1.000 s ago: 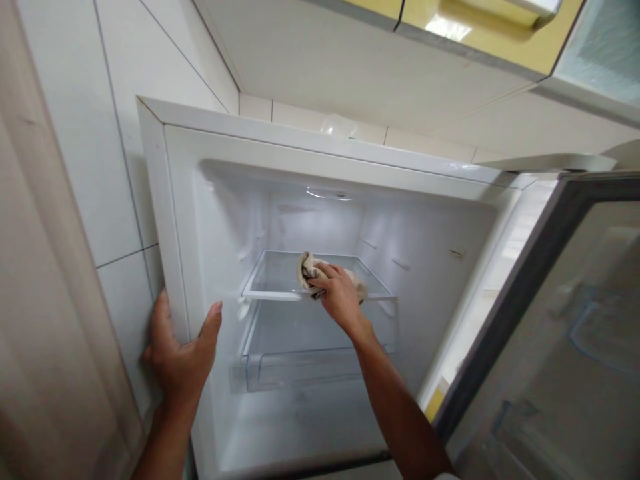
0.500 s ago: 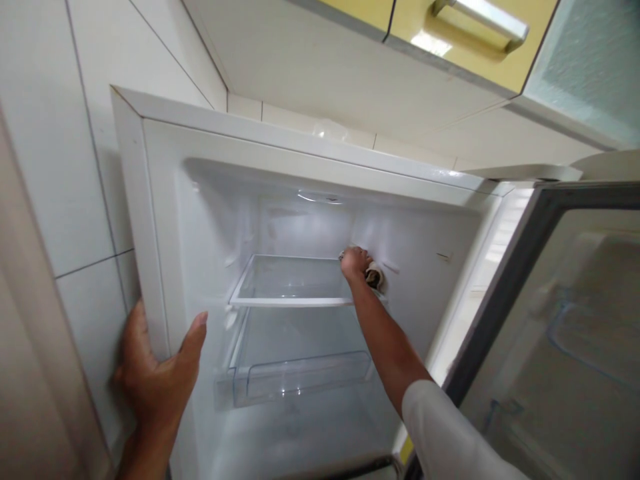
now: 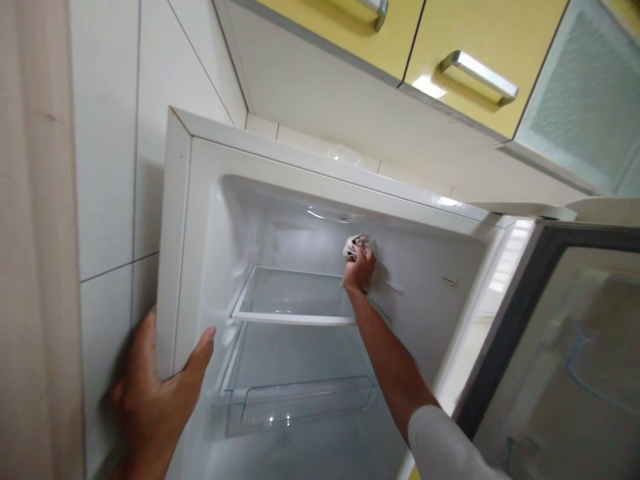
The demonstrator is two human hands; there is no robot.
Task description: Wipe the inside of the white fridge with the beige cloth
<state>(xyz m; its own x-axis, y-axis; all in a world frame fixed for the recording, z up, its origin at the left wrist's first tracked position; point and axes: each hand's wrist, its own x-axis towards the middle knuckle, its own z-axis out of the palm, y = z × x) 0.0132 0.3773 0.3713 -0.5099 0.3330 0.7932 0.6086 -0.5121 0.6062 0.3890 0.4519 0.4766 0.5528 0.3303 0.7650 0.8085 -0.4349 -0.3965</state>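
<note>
Deep inside the refrigerator (image 3: 320,157), my right hand (image 3: 360,268) is closed on a crumpled, light-coloured cloth (image 3: 354,245). The cloth is at the back right of the top compartment, near the back wall, above the top glass shelf (image 3: 295,293). Part of it is hidden by my fingers. At the left, my left hand (image 3: 163,400) grips the refrigerator's front side edge, thumb on the front face and fingers round the outer side.
The refrigerator door (image 3: 555,373) stands open at the right. A second glass shelf and a clear plastic drawer (image 3: 305,403) sit lower down. Yellow cabinets (image 3: 470,40) with metal handles hang above; a tiled wall (image 3: 107,167) is close on the left.
My right hand has moved the cloth up and towards the back wall, away from the right side wall. My left hand keeps its grip. The view has shifted and tilted slightly.
</note>
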